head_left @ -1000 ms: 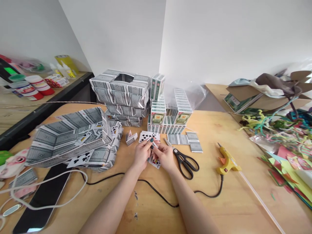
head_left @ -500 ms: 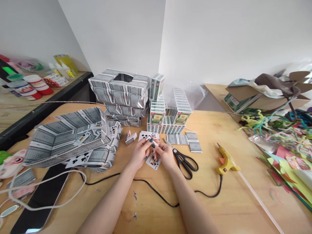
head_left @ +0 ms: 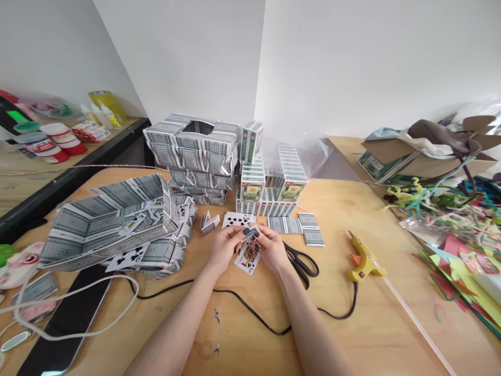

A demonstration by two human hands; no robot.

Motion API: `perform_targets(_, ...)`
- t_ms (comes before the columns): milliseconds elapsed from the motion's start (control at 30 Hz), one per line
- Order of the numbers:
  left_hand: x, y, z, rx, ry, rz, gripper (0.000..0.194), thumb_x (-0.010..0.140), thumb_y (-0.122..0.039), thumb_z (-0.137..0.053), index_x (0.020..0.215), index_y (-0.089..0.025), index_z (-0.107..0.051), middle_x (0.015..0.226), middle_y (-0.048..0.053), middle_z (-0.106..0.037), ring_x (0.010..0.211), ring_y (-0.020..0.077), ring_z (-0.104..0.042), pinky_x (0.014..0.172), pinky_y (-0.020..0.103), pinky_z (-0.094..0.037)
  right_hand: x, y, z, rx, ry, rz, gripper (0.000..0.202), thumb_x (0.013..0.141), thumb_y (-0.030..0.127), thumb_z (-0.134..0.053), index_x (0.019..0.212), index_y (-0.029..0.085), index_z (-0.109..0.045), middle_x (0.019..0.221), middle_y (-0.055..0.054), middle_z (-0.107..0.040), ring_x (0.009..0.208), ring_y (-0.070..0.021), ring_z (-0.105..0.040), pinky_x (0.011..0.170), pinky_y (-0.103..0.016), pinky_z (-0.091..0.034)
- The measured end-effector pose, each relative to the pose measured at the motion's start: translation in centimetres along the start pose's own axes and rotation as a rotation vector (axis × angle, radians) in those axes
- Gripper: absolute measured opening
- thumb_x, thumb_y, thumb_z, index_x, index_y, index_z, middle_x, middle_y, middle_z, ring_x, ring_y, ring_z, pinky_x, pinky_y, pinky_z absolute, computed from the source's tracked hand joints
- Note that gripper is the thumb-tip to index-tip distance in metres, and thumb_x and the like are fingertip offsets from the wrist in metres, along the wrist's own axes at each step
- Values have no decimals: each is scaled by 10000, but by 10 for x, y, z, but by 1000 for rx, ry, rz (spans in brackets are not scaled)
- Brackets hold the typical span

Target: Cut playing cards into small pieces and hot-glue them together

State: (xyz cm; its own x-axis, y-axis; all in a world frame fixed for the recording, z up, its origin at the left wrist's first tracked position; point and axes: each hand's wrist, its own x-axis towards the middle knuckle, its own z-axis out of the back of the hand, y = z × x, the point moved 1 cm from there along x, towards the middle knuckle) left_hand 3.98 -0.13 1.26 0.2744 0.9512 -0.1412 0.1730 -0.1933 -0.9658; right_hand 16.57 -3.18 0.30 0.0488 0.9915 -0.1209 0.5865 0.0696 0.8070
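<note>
Between my fingertips is a small folded playing card (head_left: 251, 233), grey patterned back showing. My left hand (head_left: 226, 245) pinches its left side, and my right hand (head_left: 273, 247) pinches the right. Below them a jack card (head_left: 248, 258) lies face up on the table, partly covered by my fingers. Just beyond my hands are face-up spade cards (head_left: 235, 219). A folded card piece (head_left: 210, 223) stands to their left. Black-handled scissors (head_left: 303, 263) lie beside my right hand, their blades hidden by it. Cards lying face down (head_left: 287, 224) are behind the scissors.
A yellow glue gun (head_left: 364, 258) lies at right, its black cord (head_left: 250, 309) crossing under my forearms. Card-covered boxes (head_left: 191, 143) and packs of cards (head_left: 270, 183) are stacked at the back. An open card-covered tray (head_left: 97, 230) tilts at left, near a phone (head_left: 66, 318).
My hands have turned the folded card so its patterned back now shows. My right hand has shifted slightly right, covering the scissor blades, and more of the jack is visible.
</note>
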Motion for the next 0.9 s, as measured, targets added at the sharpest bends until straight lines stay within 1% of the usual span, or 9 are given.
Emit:
perform_targets(133,-1,-2,-1,8,22,-3,270,621,-365,-688,738,-124,-658,528,-33,-526,385,32,-360,383,184,-249,0,1,0,5,5,-3,238,617,294,-732,833,198,-714,674,4,-628,573,-100,-487,540,-225,-376)
perform_targets(267,-2,-2,-3,20,9,-12,260,621,-348,-688,736,-119,-639,528,-30,-538,386,38,-381,385,180,-269,-1,2,-3,-9,-7,17,235,641,321,-713,843,201,-715,618,16,-586,549,-95,-456,526,-224,-365)
perform_targets(400,-2,0,-5,35,17,5,273,662,-375,-650,744,-119,-602,511,-21,-550,385,59,-434,392,184,-307,-1,1,-3,-119,-50,74,244,677,372,-676,835,188,-708,577,15,-539,521,-103,-409,501,-238,-342)
perform_targets(533,-2,0,-5,63,53,45,302,669,-414,-635,755,-131,-578,546,-13,-579,378,77,-481,379,191,-316,-1,0,0,-271,-70,142,242,717,411,-629,707,175,-682,567,6,-516,518,-113,-396,502,-252,-335)
perform_targets(667,-2,0,-3,89,72,53,313,670,-427,-630,762,-135,-563,578,0,-603,365,82,-492,362,192,-309,-2,0,2,-367,-86,149,304,724,449,-607,606,171,-639,549,0,-513,513,-119,-400,492,-256,-329)
perform_targets(767,-2,2,-4,114,98,35,316,690,-436,-610,789,-142,-551,563,-6,-588,363,84,-488,360,192,-317,-2,0,1,-388,-89,133,328,726,459,-599,565,173,-612,525,8,-497,492,-115,-385,481,-258,-320)
perform_targets(833,-4,5,-5,142,118,9,303,720,-447,-577,795,-156,-538,524,-24,-555,360,86,-474,365,195,-326,-3,1,0,-384,-90,129,326,724,449,-604,548,175,-600,506,19,-474,482,-114,-381,484,-261,-318)
perform_targets(900,-5,7,-6,211,128,-33,288,760,-456,-523,728,-170,-513,477,-41,-501,354,84,-443,376,198,-323,-3,2,-2,-373,-82,123,326,721,436,-610,530,174,-587,487,29,-447,471,-108,-372,482,-260,-308)
